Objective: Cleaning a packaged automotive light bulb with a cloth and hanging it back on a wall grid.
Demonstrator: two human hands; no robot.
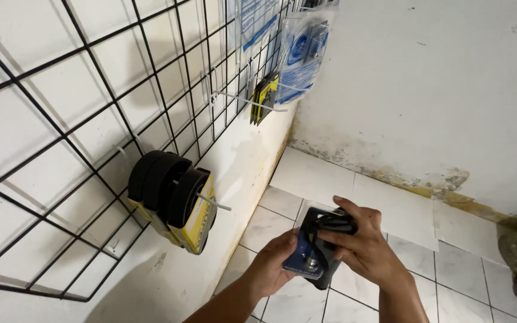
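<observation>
Head view, looking down along a white wall toward a tiled floor [306, 179]. Both hands meet low in the centre of the frame over the floor, holding one clear blister pack [320, 246] with a blue backing card and a dark part inside. The left hand [270, 266] supports the pack from below and from the left, its grip closed on the lower left edge, thumb on the front face. The right hand [363, 245] comes in from the right; its grip is closed on the upper part of the pack, fingers curled over the dark part at the top. The pack is tilted, its top leaning away from the viewer, and it is well apart from the wall.

On the wall at left hangs a black wire grid [61, 119]. From a white hook [213, 204] low on the grid hang several black belts [166, 182] in yellow card sleeves, pressed together side by side. Higher up, a second hook [252, 101] carries small yellow-and-black cards [263, 96], and just beside them hang clear packs with blue cards [303, 57]. The wall base at right is stained and peeling.
</observation>
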